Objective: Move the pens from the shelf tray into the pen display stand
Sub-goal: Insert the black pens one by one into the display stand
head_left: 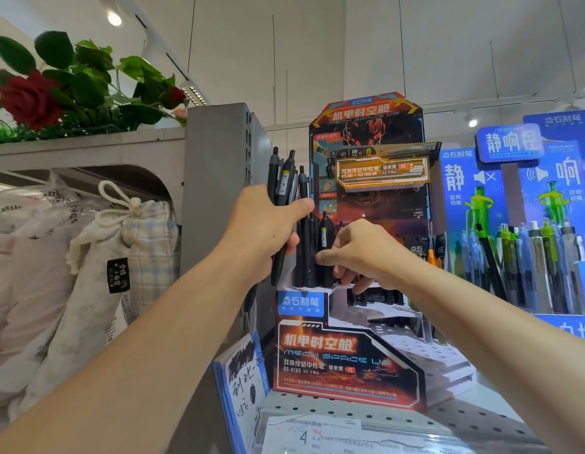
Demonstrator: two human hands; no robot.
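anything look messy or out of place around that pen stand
Mostly tidy. The pen display stand has many bare holes in its lower tiers. A scribbled test pad leans tilted against its left side. The left hand grips a bunch of black pens.

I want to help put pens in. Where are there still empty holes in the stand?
The lower white steps of the pen display stand, below the right hand, show bare holes. The top row, by the black pens and left hand, is crowded.
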